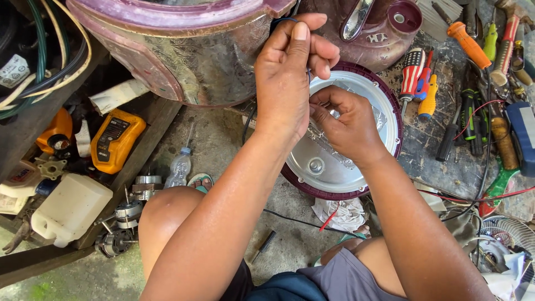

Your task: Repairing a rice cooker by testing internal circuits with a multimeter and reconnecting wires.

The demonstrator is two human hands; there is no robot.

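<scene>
Over the round silver metal lid with a maroon rim [329, 173], my left hand [290, 78] pinches a thin blue wire [308, 72]; my right hand [348, 125] grips it below. Rough concrete floor [223, 145] lies left of the lid, screwdrivers [423, 83] right.

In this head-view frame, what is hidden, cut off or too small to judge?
- Thin wire: its join is hidden behind the left hand and right hand.
- Round metal lid: middle covered by both hands.
- Maroon cooker body: cut off by the top edge.
- Small fan: cut off at the right edge.
</scene>
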